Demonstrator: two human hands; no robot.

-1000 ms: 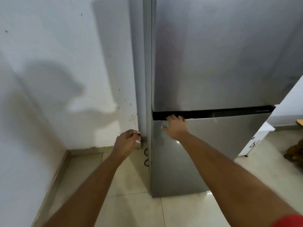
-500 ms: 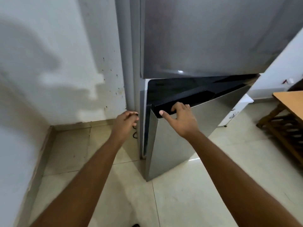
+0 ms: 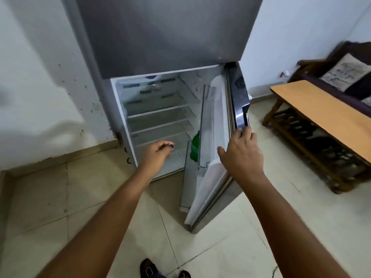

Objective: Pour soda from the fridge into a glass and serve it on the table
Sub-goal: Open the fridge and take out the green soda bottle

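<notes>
The steel fridge [image 3: 160, 33] stands ahead with its lower door [image 3: 212, 149] swung wide to the right. My right hand [image 3: 241, 155] grips the door's top outer edge. A green soda bottle [image 3: 195, 146] stands in the lower door rack, partly hidden by the rack wall. My left hand [image 3: 158, 152] hovers in front of the lower shelves, fingers loosely curled and holding nothing. The wire shelves [image 3: 160, 115] inside look bare. No glass is in view.
A wooden table [image 3: 325, 115] with a slatted lower shelf stands to the right. Behind it is a dark sofa with a cushion [image 3: 347, 73]. A white wall [image 3: 40, 87] closes off the left. My feet [image 3: 148, 268] stand on pale floor tiles.
The lower fridge door went from shut to wide open, pulled by my right hand. My left hand moved from the fridge's left edge to the front of the shelves. The bottle came into view.
</notes>
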